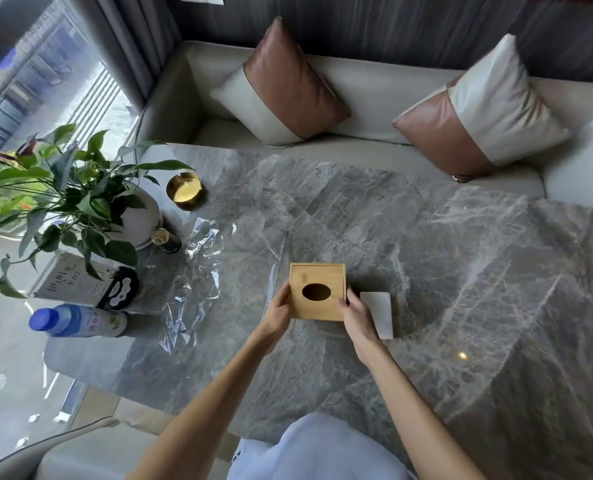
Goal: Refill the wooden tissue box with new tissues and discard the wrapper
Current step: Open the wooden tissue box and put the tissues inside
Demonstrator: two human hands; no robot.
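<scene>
I had both hands on the wooden tissue box (317, 292), which sat flat on the marble table (444, 258) near its front-middle, oval opening (316, 292) facing up. The left hand (278, 314) held the box's left wall with its fingers curled round the side. The right hand (356, 318) did the same on the right wall, so the box was squeezed between the two. The oval was dark and no tissue showed through it, so I judged the refill was not finished. A flat white piece (380, 312) lay on the table just beside the right hand. At that resolution I could not tell whether it was a stack of tissues or a panel of the box. To do this step well, I reckoned the grip should stay low on the side walls and clear of the top, so that the lid could move freely. The box should stay level on the table, not lifted. The clear wrapper (194, 271) lay spread out to the left, well apart from the box and not yet thrown away. Light film like that could slide off the edge if brushed.
</scene>
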